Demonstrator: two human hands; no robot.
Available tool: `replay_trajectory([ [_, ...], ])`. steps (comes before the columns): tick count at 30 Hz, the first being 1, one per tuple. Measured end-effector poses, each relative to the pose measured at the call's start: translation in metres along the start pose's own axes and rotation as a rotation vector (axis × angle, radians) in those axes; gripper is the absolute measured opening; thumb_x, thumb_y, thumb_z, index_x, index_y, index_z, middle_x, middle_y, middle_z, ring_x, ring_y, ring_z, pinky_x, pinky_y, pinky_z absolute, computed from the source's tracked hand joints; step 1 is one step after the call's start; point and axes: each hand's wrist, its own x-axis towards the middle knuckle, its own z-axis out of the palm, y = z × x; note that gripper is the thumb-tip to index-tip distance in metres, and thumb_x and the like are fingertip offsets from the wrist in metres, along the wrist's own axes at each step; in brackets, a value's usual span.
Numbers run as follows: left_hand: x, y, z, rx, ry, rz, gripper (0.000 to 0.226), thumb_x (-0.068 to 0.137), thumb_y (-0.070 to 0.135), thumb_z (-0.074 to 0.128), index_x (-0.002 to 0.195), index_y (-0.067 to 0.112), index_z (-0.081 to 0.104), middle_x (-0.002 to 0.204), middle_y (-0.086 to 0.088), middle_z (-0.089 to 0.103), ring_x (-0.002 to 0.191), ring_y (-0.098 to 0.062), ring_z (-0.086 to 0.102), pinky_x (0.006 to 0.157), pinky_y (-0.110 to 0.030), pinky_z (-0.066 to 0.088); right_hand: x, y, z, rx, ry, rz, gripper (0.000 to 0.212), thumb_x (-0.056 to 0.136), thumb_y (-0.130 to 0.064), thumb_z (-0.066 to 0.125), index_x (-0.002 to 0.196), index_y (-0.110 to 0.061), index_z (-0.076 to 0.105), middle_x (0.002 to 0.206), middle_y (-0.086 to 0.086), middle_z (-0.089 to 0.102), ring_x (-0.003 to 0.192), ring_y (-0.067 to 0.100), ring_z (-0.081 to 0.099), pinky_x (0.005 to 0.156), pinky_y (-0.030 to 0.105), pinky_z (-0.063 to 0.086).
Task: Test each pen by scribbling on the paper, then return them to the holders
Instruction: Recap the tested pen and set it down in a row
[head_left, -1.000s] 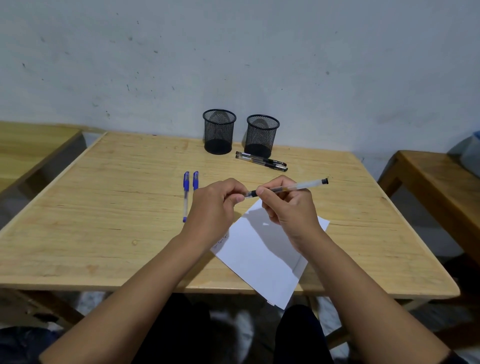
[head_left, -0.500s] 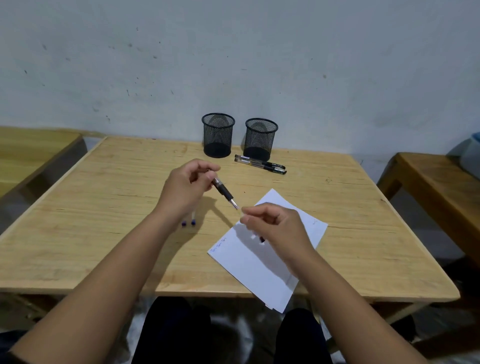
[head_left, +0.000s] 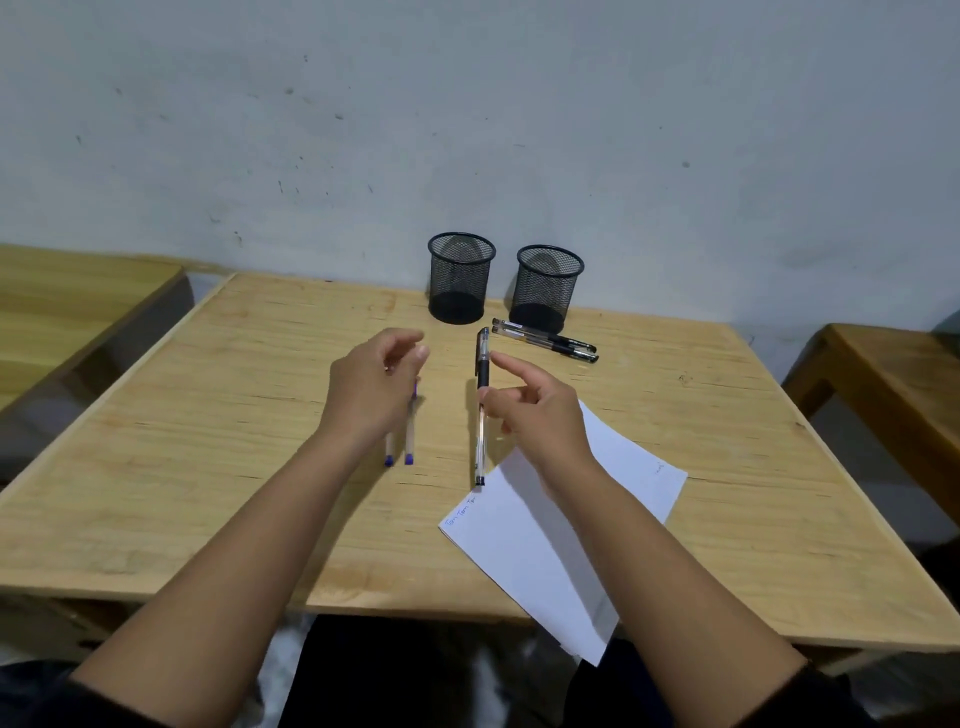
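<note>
A capped black pen (head_left: 481, 415) lies lengthwise on the wooden table (head_left: 208, 415), its lower end at the paper's top corner. My right hand (head_left: 540, 421) hovers just right of it with fingers spread, the thumb tip at the pen's barrel. My left hand (head_left: 374, 395) floats loosely curled and holds nothing, above two blue pens (head_left: 409, 441) that lie side by side. White paper (head_left: 519, 545) with small scribbles lies under my right forearm and overhangs the near edge. Two black mesh holders (head_left: 461, 275) (head_left: 548, 286) stand at the back. Two more black pens (head_left: 545, 342) lie before the right holder.
A grey wall rises straight behind the holders. A wooden bench (head_left: 893, 384) stands to the right and another wooden surface (head_left: 78, 301) to the left of the table.
One second ago both hands held the black pen at its tip. It passed to my left hand, and now it lies capped on the table with both hands off it and apart.
</note>
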Motion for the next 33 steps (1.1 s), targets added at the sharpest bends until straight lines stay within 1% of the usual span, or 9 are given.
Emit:
replay_trajectory([
  [4,0.004,-0.048,-0.002,0.317,0.0,-0.044,0.034,0.092,0.026,0.051,0.124,0.016,0.056,0.131,-0.005,0.055,0.123,-0.021,0.045,0.099,-0.031,0.035,0.028,0.008,0.012,-0.112,0.045,0.085,0.045,0.079,-0.015,0.068,0.121,-0.029,0.063,0.072,-0.003,0.065,0.074,0.012,0.06,0.077,0.027,0.052],
  [7,0.006,-0.073,0.002,0.487,-0.026,-0.009,0.04,0.093,0.03,0.047,0.128,0.012,0.051,0.137,-0.01,0.049,0.129,-0.024,0.039,0.108,-0.035,0.029,0.04,0.014,0.021,-0.226,0.043,0.087,0.044,0.081,-0.016,0.066,0.123,-0.028,0.061,0.094,0.002,0.07,0.08,0.011,0.06,0.066,0.017,0.046],
  [10,0.008,-0.079,0.006,0.522,-0.006,0.032,0.039,0.094,0.029,0.046,0.127,0.011,0.053,0.137,-0.012,0.049,0.129,-0.025,0.039,0.109,-0.036,0.028,0.046,0.017,0.028,-0.373,0.04,0.06,0.042,0.082,-0.015,0.064,0.123,-0.023,0.061,0.118,0.005,0.066,0.093,0.012,0.058,0.077,0.019,0.043],
  [12,0.007,-0.079,0.008,0.537,0.003,0.043,0.038,0.094,0.029,0.045,0.127,0.011,0.054,0.137,-0.011,0.049,0.129,-0.025,0.039,0.109,-0.036,0.027,0.048,0.017,0.031,-0.45,0.04,0.031,0.039,0.082,-0.014,0.063,0.121,-0.019,0.064,0.119,0.006,0.067,0.094,0.012,0.057,0.079,0.018,0.04],
  [17,0.006,-0.081,0.009,0.567,0.009,0.027,0.04,0.095,0.032,0.042,0.13,0.014,0.051,0.14,-0.008,0.047,0.133,-0.023,0.035,0.111,-0.036,0.027,0.05,0.022,0.032,-0.564,0.058,-0.02,0.037,0.085,-0.014,0.056,0.122,-0.014,0.063,0.114,0.006,0.069,0.091,0.01,0.053,0.064,0.006,0.033],
  [20,0.005,-0.08,0.009,0.565,0.005,0.016,0.04,0.095,0.031,0.041,0.13,0.015,0.05,0.141,-0.007,0.046,0.133,-0.022,0.034,0.111,-0.036,0.027,0.049,0.024,0.035,-0.618,0.065,-0.062,0.032,0.087,-0.014,0.053,0.116,-0.009,0.066,0.11,0.009,0.07,0.1,0.018,0.057,0.07,0.013,0.031],
  [23,0.006,-0.077,0.009,0.549,0.005,0.007,0.038,0.096,0.028,0.041,0.129,0.014,0.05,0.139,-0.007,0.048,0.132,-0.021,0.037,0.11,-0.036,0.029,0.048,0.023,0.035,-0.661,0.086,-0.113,0.028,0.09,-0.015,0.05,0.106,-0.004,0.068,0.106,0.018,0.067,0.095,0.025,0.058,0.075,0.027,0.042],
  [30,0.014,-0.044,0.017,0.528,0.025,0.088,0.032,0.096,0.021,0.038,0.123,0.009,0.052,0.127,-0.009,0.053,0.12,-0.022,0.044,0.099,-0.031,0.036,0.062,0.022,0.008,-1.028,0.037,-0.358,0.037,0.097,-0.019,0.037,0.128,-0.003,0.051,0.128,0.014,0.052,0.12,0.026,0.044,0.094,0.03,0.037],
  [33,0.019,-0.019,0.037,0.544,-0.009,0.217,0.034,0.095,0.021,0.04,0.125,0.008,0.05,0.13,-0.011,0.05,0.124,-0.024,0.04,0.099,-0.032,0.035,0.066,0.02,-0.005,-1.14,0.021,-0.44,0.037,0.096,-0.017,0.039,0.125,0.003,0.051,0.124,0.02,0.055,0.12,0.031,0.045,0.102,0.034,0.033],
])
